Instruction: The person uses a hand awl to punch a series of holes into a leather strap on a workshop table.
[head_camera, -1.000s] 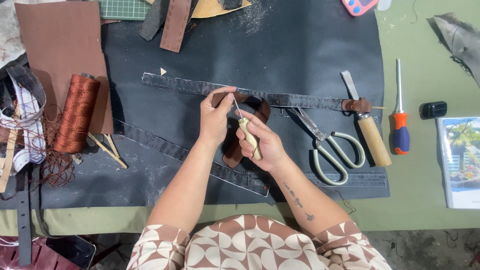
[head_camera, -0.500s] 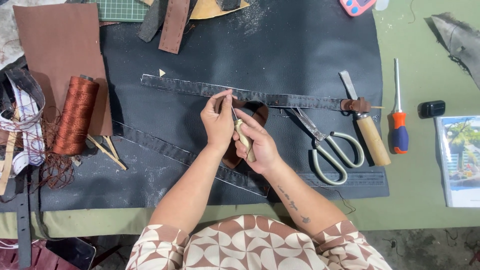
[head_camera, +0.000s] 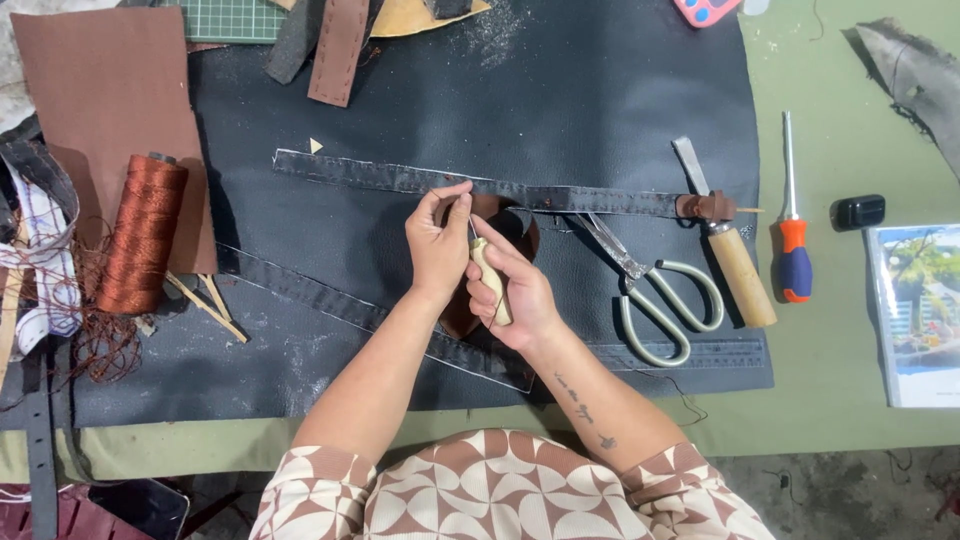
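Centrally placed on the large dark grey leather sheet (head_camera: 560, 100): left hand (head_camera: 437, 250) pinching the upper edge of a curved brown leather piece (head_camera: 520, 235), fingertips (head_camera: 462, 198) pressed together just beside the metal point of a pale wooden-handled awl (head_camera: 490, 278). Right hand (head_camera: 515, 295) clenched around that handle, tip angled up toward the pinch. Brown piece lying on the sheet, just below a long narrow grey leather strap (head_camera: 400, 178), partly hidden under both hands.

Printed matter only at the margins — glossy rectangular booklet with a blue and green cover (head_camera: 915, 310) at the far right edge, overhanging nothing visible; pink plastic gadget with blue spots (head_camera: 708, 10) cut off by the top edge; small black rectangular block (head_camera: 860, 211) near the booklet. Green gridded cutting mat (head_camera: 235, 17) at top left.

Right of the hands, 3 tools close together: steel scissors with pale green handles (head_camera: 660, 300), wooden-handled chisel (head_camera: 725, 250), orange and blue screwdriver (head_camera: 793, 240). Left side crowded — copper-coloured thread spool (head_camera: 140, 235) lying on a brown leather rectangle (head_camera: 100, 90), loose thread beneath.

Open room mostly above the strap on the bare sheet, and on the olive green table cover (head_camera: 850, 400) at lower right.
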